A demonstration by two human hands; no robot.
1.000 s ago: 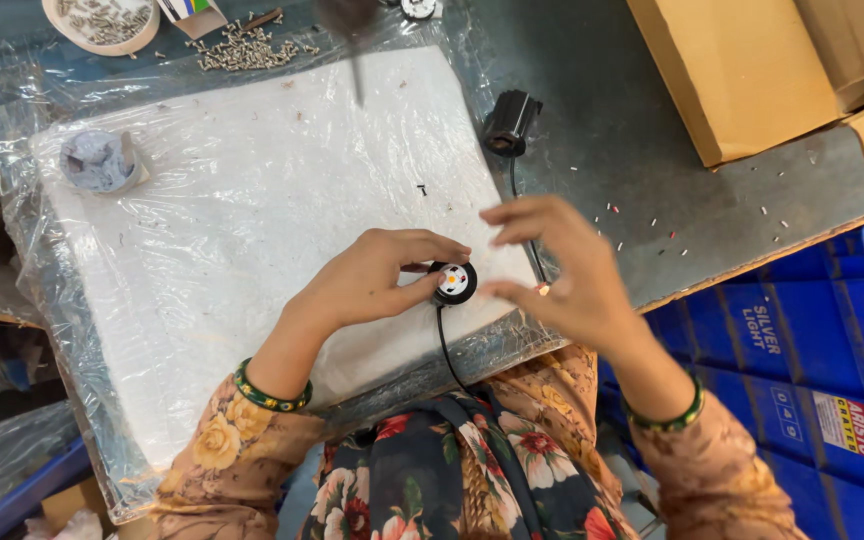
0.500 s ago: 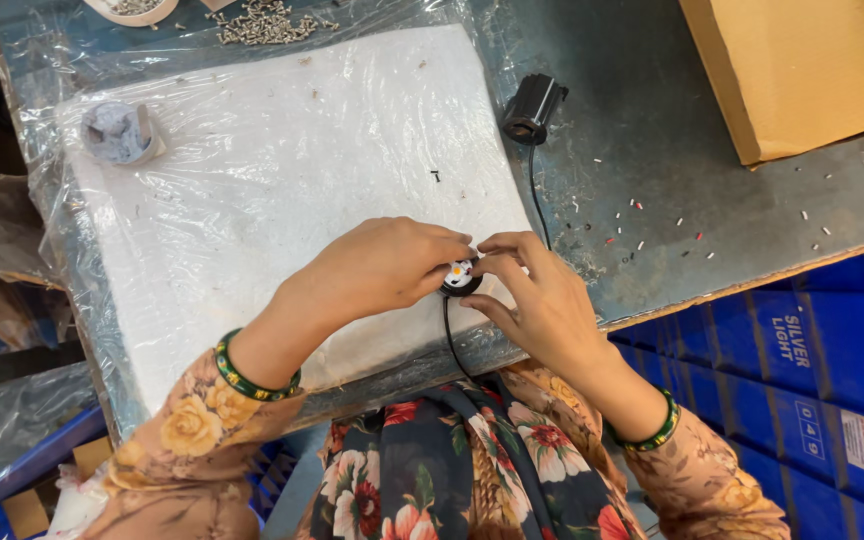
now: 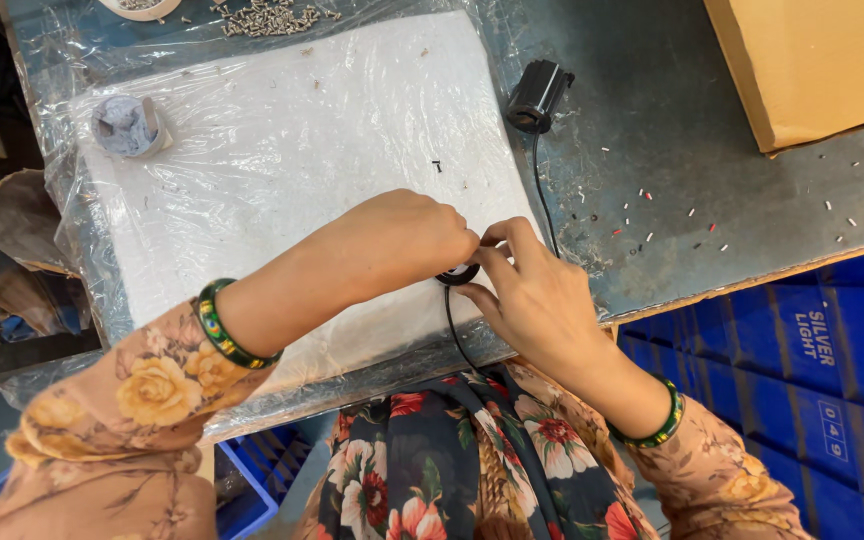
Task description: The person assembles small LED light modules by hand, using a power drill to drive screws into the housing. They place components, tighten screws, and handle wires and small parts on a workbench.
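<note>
My left hand [image 3: 392, 240] and my right hand [image 3: 532, 290] meet over a small round black part [image 3: 458, 274] at the near edge of a white foam pad [image 3: 282, 170] wrapped in clear plastic. Both hands pinch the part with their fingertips, and the fingers hide most of it. A black cable [image 3: 454, 330] hangs from the part toward my lap. A second black cable [image 3: 542, 190] runs up to a small black cylindrical part [image 3: 538, 96] lying on the grey bench.
A tape roll [image 3: 130, 126] sits on the pad's far left corner. Several loose screws [image 3: 267, 17] lie at the far edge beside a white dish [image 3: 142, 8]. A cardboard box [image 3: 812, 60] stands at the far right. Blue crates [image 3: 802, 350] stand below the bench edge.
My right hand has come in from the right and closed its fingers on the round black part beside my left hand. The view has shifted slightly.
</note>
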